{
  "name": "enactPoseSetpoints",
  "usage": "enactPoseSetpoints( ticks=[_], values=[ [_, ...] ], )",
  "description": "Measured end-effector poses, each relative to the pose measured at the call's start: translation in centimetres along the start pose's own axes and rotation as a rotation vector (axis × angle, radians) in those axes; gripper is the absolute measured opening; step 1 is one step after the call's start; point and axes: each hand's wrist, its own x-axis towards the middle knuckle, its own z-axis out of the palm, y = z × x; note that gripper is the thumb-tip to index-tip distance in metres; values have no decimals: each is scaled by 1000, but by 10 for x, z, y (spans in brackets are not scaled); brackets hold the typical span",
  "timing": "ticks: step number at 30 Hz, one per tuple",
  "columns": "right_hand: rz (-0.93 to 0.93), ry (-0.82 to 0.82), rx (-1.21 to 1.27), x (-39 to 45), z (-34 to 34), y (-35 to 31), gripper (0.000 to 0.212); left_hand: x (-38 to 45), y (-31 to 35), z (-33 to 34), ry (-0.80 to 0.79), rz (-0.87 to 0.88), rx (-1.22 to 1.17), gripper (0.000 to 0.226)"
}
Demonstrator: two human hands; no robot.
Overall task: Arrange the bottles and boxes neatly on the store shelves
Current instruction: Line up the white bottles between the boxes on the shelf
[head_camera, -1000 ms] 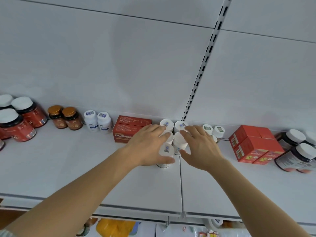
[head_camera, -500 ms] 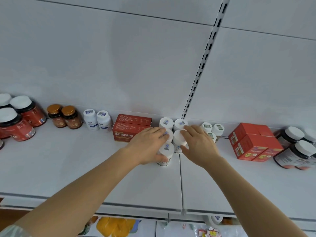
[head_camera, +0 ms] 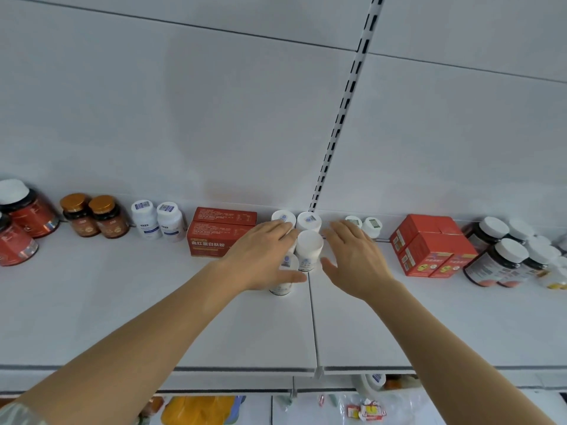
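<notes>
Head view looked down on a white shelf (head_camera: 122, 308) with both bare arms reaching toward a cluster of small white bottles (head_camera: 310, 245) at the seam between two shelf panels. The left hand (head_camera: 260, 256) lay over the left side of the cluster, fingers straight and close together, its thumb stretched across the front of the nearest bottle (head_camera: 283, 280); it touched the bottles without curling round any. The right hand (head_camera: 356, 262) stood just to the right of the cluster, fingers straight and spread a little, thumb pointing toward the bottles; whether it touched them could not be told. Two more bottles of the cluster stood at the far edge against the back panel.

Just left of the cluster lay stacked dark red boxes (head_camera: 222, 231), partly hidden by the left hand. Farther left stood two white bottles with blue labels (head_camera: 158, 220), then two amber jars with gold lids (head_camera: 95, 214), then large red jars with white lids (head_camera: 24, 210) at the left edge. Right of the hands were two small white-capped bottles (head_camera: 366, 225) at the back, a group of bright red boxes (head_camera: 429, 245), and dark jars with white lids (head_camera: 503, 259) at the far right. Below the shelf's near edge, packaged goods (head_camera: 365, 409) showed on a lower level.
</notes>
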Motion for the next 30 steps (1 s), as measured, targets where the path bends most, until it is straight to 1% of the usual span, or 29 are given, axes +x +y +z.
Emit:
enactPoseSetpoints(
  ticks=[2,4,8,10,13,15,18,21,24,30],
  values=[
    [29,20,-4,-6,-7,14,43,11,10,-3,77,9,-12,79],
    [49,30,-5,-14,-12,33,45,26,23,-4,110,-5,-26,71],
    [123,58,6,-23,-20,72,43,58,53,3,101,-14,-21,59],
    [137,37,0,-23,-20,89,42,74,68,9,95,-32,-19,60],
    [90,-31,-23,-16,-13,109,43,98,91,19,41,-101,6,65],
    [56,-64,-41,-11,-8,120,45,111,101,28,-4,-153,18,62],
    [30,-103,-52,-2,0,135,47,125,111,35,-32,-233,50,59],
    [29,-170,-81,5,6,142,41,130,116,39,-80,-293,94,62],
    [25,-176,-78,10,12,143,33,135,115,46,-110,-304,118,64],
    [43,-168,-81,20,19,148,24,139,113,52,-102,-299,106,66]
  ],
)
